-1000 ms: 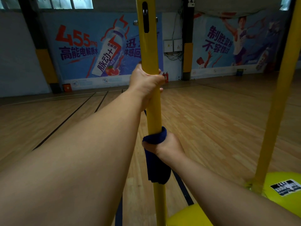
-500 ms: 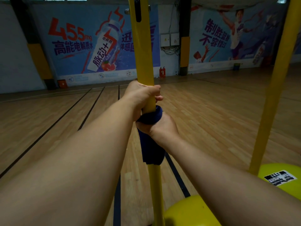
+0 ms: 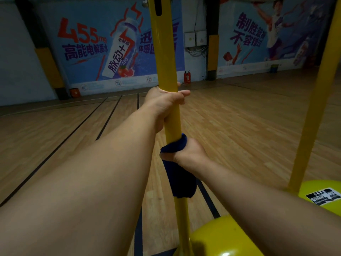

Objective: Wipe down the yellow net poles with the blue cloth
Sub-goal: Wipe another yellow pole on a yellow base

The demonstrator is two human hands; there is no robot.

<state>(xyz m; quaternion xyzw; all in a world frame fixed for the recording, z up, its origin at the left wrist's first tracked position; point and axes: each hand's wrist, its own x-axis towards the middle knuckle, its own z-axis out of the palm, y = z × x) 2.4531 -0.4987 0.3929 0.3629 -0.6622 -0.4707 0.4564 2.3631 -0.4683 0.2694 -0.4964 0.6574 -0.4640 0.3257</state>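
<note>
Fingers of the left hand (image 3: 166, 102) are curled round the near yellow pole (image 3: 167, 52), probably so that it is steadied against the rubbing. Just below, the blue cloth (image 3: 177, 163) is clamped round the same pole by the right hand (image 3: 188, 152), its loose end hanging down, so that the whole circumference is wiped at once. The pole is carried by a rounded yellow base (image 3: 221, 239). A second yellow pole (image 3: 317, 100) stands apart at the right on its own base, untouched.
</note>
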